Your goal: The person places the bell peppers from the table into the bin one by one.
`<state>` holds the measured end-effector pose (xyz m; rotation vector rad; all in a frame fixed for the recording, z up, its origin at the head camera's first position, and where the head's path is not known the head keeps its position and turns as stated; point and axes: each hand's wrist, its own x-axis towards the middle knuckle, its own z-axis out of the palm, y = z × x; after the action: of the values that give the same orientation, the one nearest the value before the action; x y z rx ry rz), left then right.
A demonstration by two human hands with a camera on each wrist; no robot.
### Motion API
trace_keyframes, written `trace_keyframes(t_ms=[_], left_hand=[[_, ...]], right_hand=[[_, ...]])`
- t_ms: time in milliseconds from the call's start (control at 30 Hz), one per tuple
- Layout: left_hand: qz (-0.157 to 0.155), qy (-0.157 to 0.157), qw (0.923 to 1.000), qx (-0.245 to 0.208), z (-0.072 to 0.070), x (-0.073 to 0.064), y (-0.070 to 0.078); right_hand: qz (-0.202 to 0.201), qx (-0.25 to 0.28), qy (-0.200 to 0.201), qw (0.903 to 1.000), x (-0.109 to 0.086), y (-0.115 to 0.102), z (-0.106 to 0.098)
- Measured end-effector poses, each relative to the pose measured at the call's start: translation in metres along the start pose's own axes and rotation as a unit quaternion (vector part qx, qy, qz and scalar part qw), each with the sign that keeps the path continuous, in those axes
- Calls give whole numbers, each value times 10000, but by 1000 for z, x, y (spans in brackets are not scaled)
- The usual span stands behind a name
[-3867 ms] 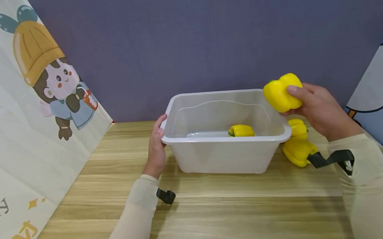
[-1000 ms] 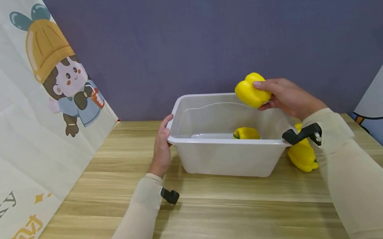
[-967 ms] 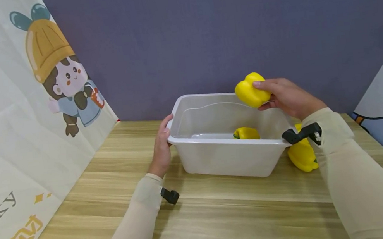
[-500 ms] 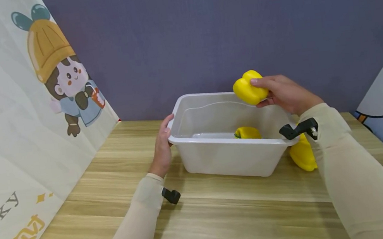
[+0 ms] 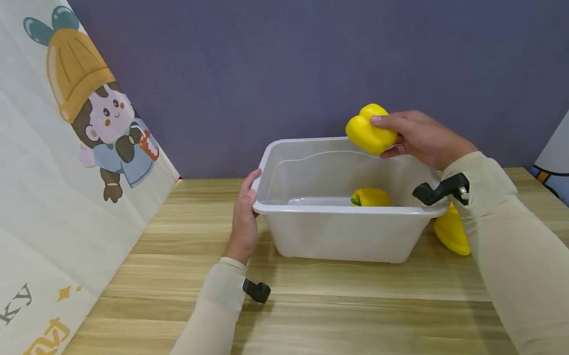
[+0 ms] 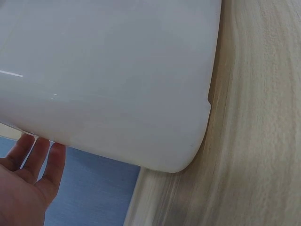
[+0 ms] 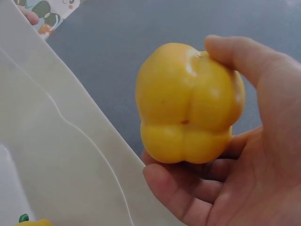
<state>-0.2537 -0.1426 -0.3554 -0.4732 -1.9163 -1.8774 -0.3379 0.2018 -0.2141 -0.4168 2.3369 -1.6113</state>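
A light grey plastic bin (image 5: 332,236) stands on the table. My left hand (image 5: 242,222) holds its left rim; the left wrist view shows fingertips (image 6: 56,153) against the bin's side. My right hand (image 5: 426,136) grips a yellow bell pepper (image 5: 370,131) between thumb and fingers, high over the bin's back right part. In the right wrist view the lobed bottom of this bell pepper (image 7: 186,103) faces the camera. Another yellow bell pepper (image 5: 371,197) with a green stem lies inside the bin, partly hidden by the front rim.
Outside the bin's right end sits one more yellow bell pepper (image 5: 451,232), partly covered by the right sleeve (image 5: 497,219). Behind the bin rises a dark blue-grey panel (image 5: 303,54). A white sheet with a cartoon (image 5: 101,121) borders the wood-grain table (image 5: 321,324) on the left.
Since the oldest frame, my right hand has moved left with the bell pepper, from beside the right end to over the bin. Lately it rose slightly. My left hand keeps its place on the rim.
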Motion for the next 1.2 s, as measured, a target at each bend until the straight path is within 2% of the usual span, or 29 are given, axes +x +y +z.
trace_keyframes(t_ms=[700, 1200], left_hand=[[4, 38, 10000, 62, 5, 4, -5], [-7, -7, 10000, 5, 1, 2, -5]], right_hand=[[-211, -810, -72, 9965, 20, -4, 5], [-85, -1238, -114, 9922, 21, -10, 18]])
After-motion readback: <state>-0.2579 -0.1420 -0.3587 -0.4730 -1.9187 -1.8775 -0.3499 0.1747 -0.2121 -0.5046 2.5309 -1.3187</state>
